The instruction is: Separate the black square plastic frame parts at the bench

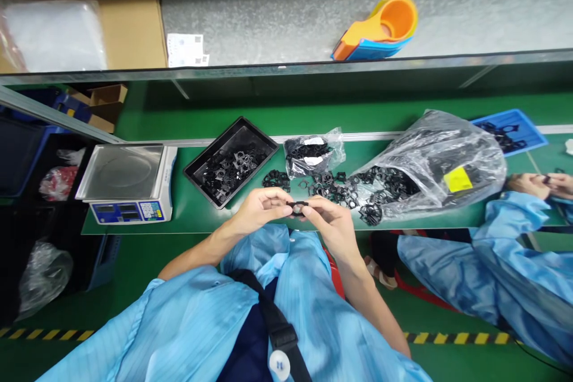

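My left hand (262, 208) and my right hand (329, 219) meet in front of my chest, at the near edge of the green table (188, 206). Both pinch one small black plastic part (298, 209) held between their fingertips. Just beyond my hands lies a loose heap of similar black parts (331, 185). A black tray (230, 161) with several such parts stands to the left of the heap.
A large clear plastic bag (436, 161) spills black parts at the right; a small bag (313, 152) sits behind the heap. A weighing scale (128, 182) stands at left. An orange tape dispenser (380, 27) rests on the upper shelf. A co-worker's hands (544, 184) work at far right.
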### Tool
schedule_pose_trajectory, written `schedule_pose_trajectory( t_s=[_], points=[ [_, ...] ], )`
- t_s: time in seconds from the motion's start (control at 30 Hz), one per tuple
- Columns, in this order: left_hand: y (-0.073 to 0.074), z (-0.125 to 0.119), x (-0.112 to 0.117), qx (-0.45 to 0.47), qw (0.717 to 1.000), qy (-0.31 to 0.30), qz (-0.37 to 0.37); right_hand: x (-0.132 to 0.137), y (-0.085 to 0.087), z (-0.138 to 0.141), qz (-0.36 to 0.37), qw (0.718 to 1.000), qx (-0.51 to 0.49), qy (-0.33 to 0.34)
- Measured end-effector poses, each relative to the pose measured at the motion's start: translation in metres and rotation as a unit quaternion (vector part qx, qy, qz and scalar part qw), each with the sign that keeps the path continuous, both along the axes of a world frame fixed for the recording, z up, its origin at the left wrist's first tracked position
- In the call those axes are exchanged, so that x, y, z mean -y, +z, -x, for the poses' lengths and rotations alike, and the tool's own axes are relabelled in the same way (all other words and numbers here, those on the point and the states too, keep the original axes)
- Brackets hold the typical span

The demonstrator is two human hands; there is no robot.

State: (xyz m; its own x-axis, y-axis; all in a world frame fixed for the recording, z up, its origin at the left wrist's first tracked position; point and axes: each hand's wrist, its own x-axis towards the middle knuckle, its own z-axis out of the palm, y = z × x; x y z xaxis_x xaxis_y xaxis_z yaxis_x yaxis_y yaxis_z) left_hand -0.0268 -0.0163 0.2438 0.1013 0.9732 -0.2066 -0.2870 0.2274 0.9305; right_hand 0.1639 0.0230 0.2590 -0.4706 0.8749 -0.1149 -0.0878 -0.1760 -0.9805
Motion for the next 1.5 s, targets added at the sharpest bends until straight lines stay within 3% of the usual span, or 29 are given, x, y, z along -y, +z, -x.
schedule_pose_trajectory(
  t_s=[0.13,0.27,0.4,0.5,0.6,0.7,0.9,1.2,1.33,1.5],
  points=[
    [-0.004,-0.004,0.002,0.002,1.000,0.029,-0.008,0.001,-0.006,0.001,0.033,0.999,-0.036,-0.013],
    [-0.008,-0.010,0.003,-0.042,0.994,0.093,-0.040,0.004,-0.007,0.002,-0.002,0.999,-0.020,-0.041],
    [-0.008,-0.013,0.004,-0.110,0.984,0.085,-0.113,0.004,-0.007,0.001,-0.044,0.997,0.018,-0.054],
    [-0.007,-0.011,0.004,-0.195,0.960,0.088,-0.178,0.004,-0.007,0.000,-0.068,0.996,0.021,-0.053],
    [-0.006,-0.010,0.005,-0.272,0.918,0.124,-0.260,0.005,-0.006,0.001,-0.094,0.993,0.018,-0.070],
    [-0.007,-0.011,0.006,-0.295,0.897,0.136,-0.299,0.008,-0.003,0.001,-0.115,0.989,0.015,-0.088],
    [-0.011,-0.013,0.007,-0.255,0.923,0.129,-0.259,0.012,0.002,0.002,-0.166,0.983,0.012,-0.076],
    [-0.009,-0.013,0.008,-0.244,0.941,0.118,-0.201,0.008,-0.004,0.001,-0.155,0.984,0.058,-0.069],
    [-0.026,-0.007,0.013,-0.220,0.969,0.044,-0.105,0.009,-0.029,-0.003,-0.100,0.989,0.100,-0.029],
    [-0.071,0.007,0.026,-0.192,0.981,0.005,0.032,0.018,-0.083,-0.005,-0.043,0.981,0.178,0.056]
  ],
)
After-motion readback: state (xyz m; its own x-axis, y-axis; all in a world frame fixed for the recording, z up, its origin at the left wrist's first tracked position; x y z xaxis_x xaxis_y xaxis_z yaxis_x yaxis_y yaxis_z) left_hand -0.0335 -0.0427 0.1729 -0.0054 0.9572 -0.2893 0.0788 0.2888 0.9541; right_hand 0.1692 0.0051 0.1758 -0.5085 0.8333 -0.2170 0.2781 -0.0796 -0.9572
